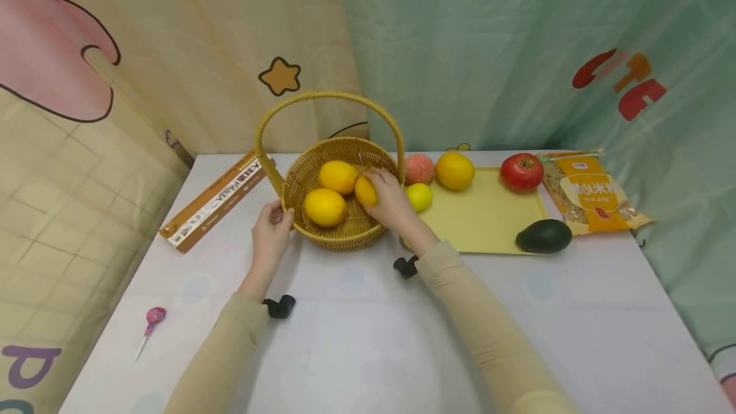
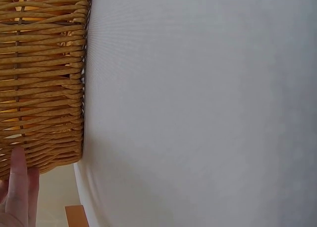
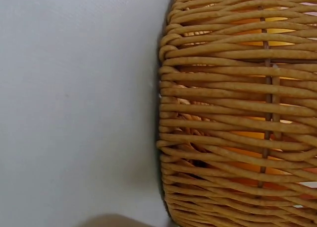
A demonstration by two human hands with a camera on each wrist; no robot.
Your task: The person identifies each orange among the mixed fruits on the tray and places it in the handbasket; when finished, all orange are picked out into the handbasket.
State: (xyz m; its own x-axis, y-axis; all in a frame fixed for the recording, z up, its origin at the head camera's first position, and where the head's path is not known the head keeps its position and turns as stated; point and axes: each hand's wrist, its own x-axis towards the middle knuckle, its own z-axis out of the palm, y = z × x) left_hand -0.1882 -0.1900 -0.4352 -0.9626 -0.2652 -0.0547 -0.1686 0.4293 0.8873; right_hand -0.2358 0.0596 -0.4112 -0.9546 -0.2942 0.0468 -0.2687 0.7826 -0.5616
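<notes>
A woven wicker basket (image 1: pixel 345 243) with a tall arched handle (image 1: pixel 330 94) stands on the table. In it lie two yellow lemons (image 1: pixel 337 177), one nearer the front. My right hand (image 1: pixel 393 200) reaches over the basket's right side and pinches a third lemon (image 1: pixel 366 191) inside. My left hand (image 1: pixel 271 229) is at the basket's left side. In the left wrist view, an extended finger (image 2: pixel 18 182) touches the outer wicker wall (image 2: pixel 44 88). The right wrist view shows mostly the wicker wall (image 3: pixel 237 108), with yellow and orange showing through its gaps; the right fingers are hidden there.
A pale yellow tray (image 1: pixel 483 222) bears a lemon (image 1: pixel 454 170), a red apple-like fruit (image 1: pixel 521 172) and an avocado (image 1: pixel 544 236). A pink ball-like fruit (image 1: pixel 419 168) and a yellow-green fruit (image 1: pixel 419 197) sit between tray and basket. Also around are a grain bag (image 1: pixel 592 193), pasta box (image 1: pixel 215 203) and lollipop (image 1: pixel 154 317).
</notes>
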